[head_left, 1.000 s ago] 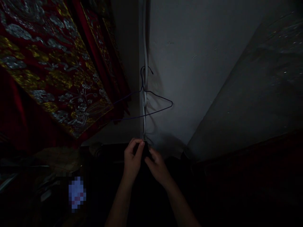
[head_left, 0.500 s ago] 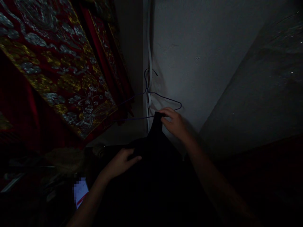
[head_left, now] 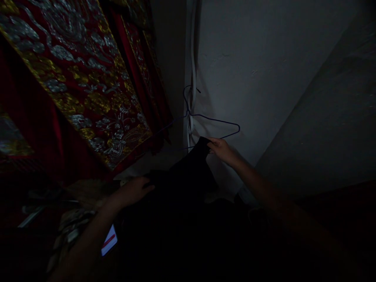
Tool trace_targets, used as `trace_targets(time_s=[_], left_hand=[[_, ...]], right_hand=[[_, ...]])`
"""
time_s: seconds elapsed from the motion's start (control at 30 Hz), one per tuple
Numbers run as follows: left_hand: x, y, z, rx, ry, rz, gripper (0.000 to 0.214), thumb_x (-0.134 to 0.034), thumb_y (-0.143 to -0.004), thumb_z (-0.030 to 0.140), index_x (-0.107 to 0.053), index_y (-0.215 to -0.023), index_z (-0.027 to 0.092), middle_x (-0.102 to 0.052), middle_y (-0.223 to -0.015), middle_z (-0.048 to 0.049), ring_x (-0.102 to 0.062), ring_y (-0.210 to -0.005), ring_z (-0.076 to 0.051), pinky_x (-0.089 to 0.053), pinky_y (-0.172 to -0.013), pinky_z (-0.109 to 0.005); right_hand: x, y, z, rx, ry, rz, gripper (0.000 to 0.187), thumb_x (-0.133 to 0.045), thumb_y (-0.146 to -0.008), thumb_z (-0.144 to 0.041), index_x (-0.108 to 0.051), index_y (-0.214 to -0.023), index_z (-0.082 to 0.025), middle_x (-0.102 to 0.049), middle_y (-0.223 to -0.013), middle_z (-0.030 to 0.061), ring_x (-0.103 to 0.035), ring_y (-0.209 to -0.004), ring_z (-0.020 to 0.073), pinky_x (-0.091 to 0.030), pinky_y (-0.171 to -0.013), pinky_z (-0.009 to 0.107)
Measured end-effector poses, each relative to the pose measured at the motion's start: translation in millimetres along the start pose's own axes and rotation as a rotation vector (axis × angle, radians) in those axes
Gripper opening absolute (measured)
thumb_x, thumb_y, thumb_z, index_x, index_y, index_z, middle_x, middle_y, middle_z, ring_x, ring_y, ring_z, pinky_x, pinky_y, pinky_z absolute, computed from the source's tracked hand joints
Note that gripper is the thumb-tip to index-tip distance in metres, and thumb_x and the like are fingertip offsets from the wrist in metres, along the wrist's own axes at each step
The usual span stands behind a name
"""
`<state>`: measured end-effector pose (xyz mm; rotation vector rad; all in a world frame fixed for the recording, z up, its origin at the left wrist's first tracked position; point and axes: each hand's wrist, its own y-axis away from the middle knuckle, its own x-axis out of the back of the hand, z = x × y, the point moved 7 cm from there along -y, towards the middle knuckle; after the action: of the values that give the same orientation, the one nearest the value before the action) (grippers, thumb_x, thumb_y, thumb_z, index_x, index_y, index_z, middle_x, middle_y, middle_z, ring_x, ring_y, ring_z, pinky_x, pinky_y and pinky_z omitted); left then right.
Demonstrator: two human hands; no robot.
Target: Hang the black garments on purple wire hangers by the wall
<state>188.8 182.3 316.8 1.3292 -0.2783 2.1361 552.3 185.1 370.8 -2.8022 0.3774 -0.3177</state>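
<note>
A thin dark blue wire clothes hanger hangs by its hook near a pale cable. Black cloth, probably a garment, lies at the hanger's lower bar and spreads down into the dark. My right hand pinches the cloth's upper edge beside the bar. Lower and to the left, my left hand is curled at the cloth's left side, thumb and fingers close together on it. Darkness hides the garment's shape and most of its lower part.
Red cloth with gold and silver embroidery hangs at the left. A pale cable runs down the grey wall. A lit phone screen glows below my left forearm, among dim clutter.
My left hand has moved left and slightly up along the black cloth, its fingers closing on it. My right hand keeps its pinch. The cloth is spread wider, and the view has shifted slightly.
</note>
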Motion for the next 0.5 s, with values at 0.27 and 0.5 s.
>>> trace_targets(time_s=[0.27, 0.5], left_hand=[[54.2, -31, 26, -0.096, 0.022, 0.216, 0.041, -0.049, -0.088, 0.056, -0.069, -0.084, 0.020, -0.074, -0.095, -0.0083, -0.068, -0.085, -0.025, -0.050, -0.078, -0.035], [62.4, -37, 51, -0.082, 0.015, 0.331, 0.041, -0.045, -0.088, 0.053, -0.066, -0.080, 0.019, -0.068, -0.076, -0.0063, -0.063, -0.069, -0.023, -0.044, -0.062, -0.033]], right_hand=[[34, 12, -15, -0.058, -0.010, -0.007, 0.028, -0.071, -0.068, -0.044, -0.072, -0.080, -0.018, -0.067, -0.069, 0.0012, -0.057, -0.061, 0.0162, -0.041, -0.058, 0.028], [61, 17, -33, 0.036, 0.250, -0.060, 0.032, -0.068, -0.071, -0.051, -0.068, -0.071, -0.018, -0.060, -0.062, 0.0001, -0.052, -0.059, 0.0156, -0.039, -0.058, 0.029]])
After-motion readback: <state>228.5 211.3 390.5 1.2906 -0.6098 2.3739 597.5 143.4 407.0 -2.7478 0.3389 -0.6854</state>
